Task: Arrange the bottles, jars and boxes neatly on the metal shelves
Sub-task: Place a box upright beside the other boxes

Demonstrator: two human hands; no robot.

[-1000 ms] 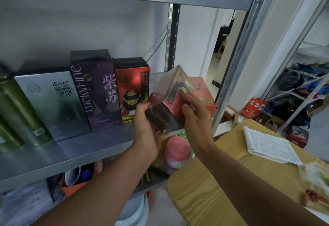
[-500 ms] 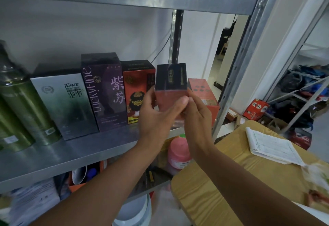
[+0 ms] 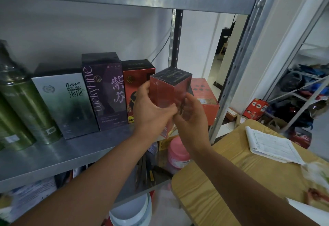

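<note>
Both hands hold a red box with a black top (image 3: 170, 90) upright, just in front of the row on the metal shelf (image 3: 62, 156). The left hand (image 3: 151, 111) grips its left face, thumb up along the edge. The right hand (image 3: 191, 117) curls its fingers round the lower right corner. The wrists hide the box's base, so I cannot tell whether it rests on the shelf.

At the box's 9 o'clock a red-and-black box (image 3: 135, 83) stands against the purple LuckyFine box (image 3: 105, 94). Further toward 9 o'clock come the grey TUME box (image 3: 69, 104) and the green metal canisters (image 3: 26, 108). At 3 o'clock, partly behind the held box, sits a lower orange-red carton (image 3: 206, 99).

At 6 o'clock, on the shelf below, a pink jar (image 3: 178, 154) shows. A wooden surface (image 3: 231, 181) at 4 o'clock carries a pad of printed paper (image 3: 272, 145). A white bucket (image 3: 131, 213) stands at 7 o'clock, near the bottom edge.
</note>
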